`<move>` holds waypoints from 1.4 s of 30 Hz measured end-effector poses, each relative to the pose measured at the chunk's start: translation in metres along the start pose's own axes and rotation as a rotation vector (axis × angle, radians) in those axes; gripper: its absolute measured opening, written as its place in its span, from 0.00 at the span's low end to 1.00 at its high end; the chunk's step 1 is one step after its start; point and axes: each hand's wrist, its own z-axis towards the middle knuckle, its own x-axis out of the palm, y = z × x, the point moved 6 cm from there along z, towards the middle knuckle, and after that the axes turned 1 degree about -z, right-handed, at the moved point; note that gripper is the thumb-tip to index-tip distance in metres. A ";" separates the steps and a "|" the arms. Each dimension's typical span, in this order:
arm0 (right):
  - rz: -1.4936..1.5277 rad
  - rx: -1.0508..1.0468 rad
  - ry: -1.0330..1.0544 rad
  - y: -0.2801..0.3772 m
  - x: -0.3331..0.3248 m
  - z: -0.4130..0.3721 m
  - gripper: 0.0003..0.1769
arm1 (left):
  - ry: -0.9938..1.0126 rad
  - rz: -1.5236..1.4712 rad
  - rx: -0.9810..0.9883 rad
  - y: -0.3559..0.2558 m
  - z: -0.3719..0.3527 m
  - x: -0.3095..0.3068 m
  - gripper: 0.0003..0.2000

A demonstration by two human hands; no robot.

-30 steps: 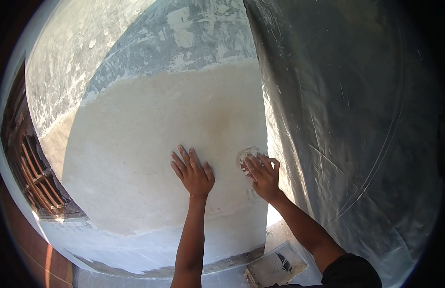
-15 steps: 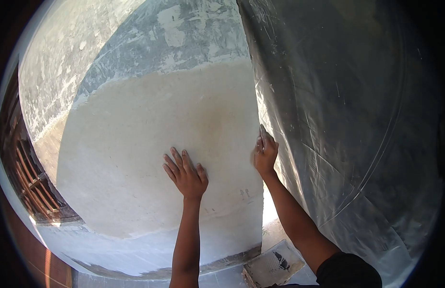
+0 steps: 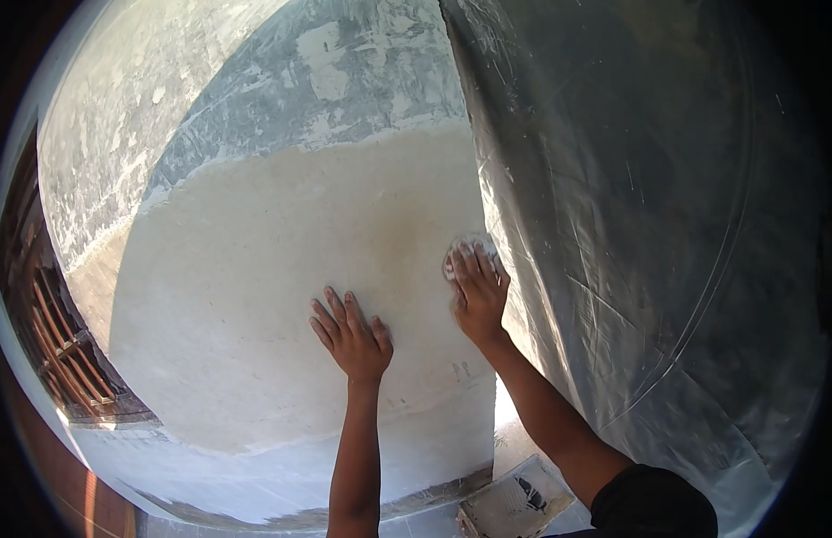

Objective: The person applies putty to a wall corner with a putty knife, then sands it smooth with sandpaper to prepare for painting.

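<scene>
Spread flat on the pale plastered wall (image 3: 254,305), my left hand (image 3: 357,341) has its fingers apart and holds nothing. My right hand (image 3: 480,291) presses a rounded, dusty whitish pad (image 3: 470,242) against the same wall, close to its right vertical edge. The fingers lie over the pad and cover most of it, so its exact kind is hard to make out. Between the hands the wall shows a faint brownish patch (image 3: 402,224).
A dark plastic sheet (image 3: 649,251) hangs to the right of the wall's edge. Low at the right stands a shallow, stained tray (image 3: 505,502). A window with brown wooden bars (image 3: 70,345) is at the far left. Rough grey wall (image 3: 326,81) shows above the plaster.
My right hand has moved slightly left, from the wall's edge onto its face, and the pad beneath its fingers now shows. The left hand stays on the same spot of wall.
</scene>
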 end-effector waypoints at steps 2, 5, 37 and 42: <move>0.016 0.006 0.096 0.007 -0.005 -0.058 0.29 | 0.000 0.000 -0.008 0.000 0.003 -0.001 0.30; 0.064 -0.010 0.178 0.004 -0.023 -0.085 0.30 | 0.007 0.002 -0.019 -0.003 0.001 -0.004 0.29; 0.065 -0.036 0.172 0.056 0.010 -0.071 0.29 | 0.127 0.105 -0.014 0.007 -0.057 0.004 0.28; 0.151 -0.038 0.313 0.072 -0.017 -0.139 0.27 | 0.188 0.166 -0.032 0.002 -0.096 -0.005 0.26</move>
